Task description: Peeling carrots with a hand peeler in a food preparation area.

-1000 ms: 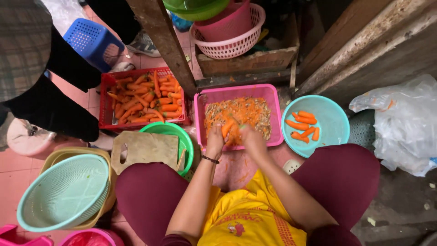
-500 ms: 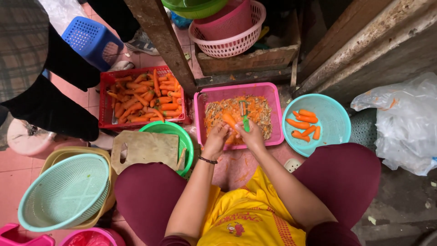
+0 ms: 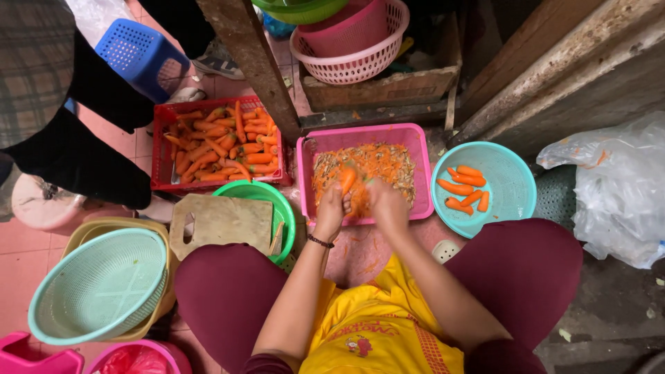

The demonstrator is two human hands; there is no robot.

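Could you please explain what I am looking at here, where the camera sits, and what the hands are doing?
There is no machine here: the camera is worn on a person's head and looks straight down at their lap and two bare hands. The left hand holds a carrot over a pink tray full of orange peelings. The right hand works against the carrot; whether it holds a tool I cannot tell. To the right, a turquoise bowl holds a few peeled carrots. To the left, a red crate is filled with carrots, and a wooden cutting board rests on a green bowl. Another person's dark sleeve shows at upper left.
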